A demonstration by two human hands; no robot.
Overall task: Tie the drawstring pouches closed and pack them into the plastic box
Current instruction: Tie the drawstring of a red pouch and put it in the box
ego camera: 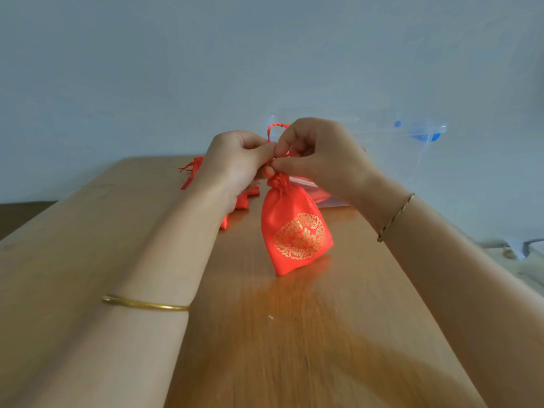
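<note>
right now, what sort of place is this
Likely a home or small workshop packing spot: a wooden table before a bare pale wall, a clear plastic box at the back, and a red drawstring pouch being tied.

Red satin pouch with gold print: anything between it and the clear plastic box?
Nothing visible. The clear plastic box stands behind the red satin pouch, whose drawstring the left hand and right hand pinch.

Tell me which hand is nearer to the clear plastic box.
Right. The right hand is directly in front of the plastic box; the left hand is farther off to its left. Both pinch the drawstring.
</note>
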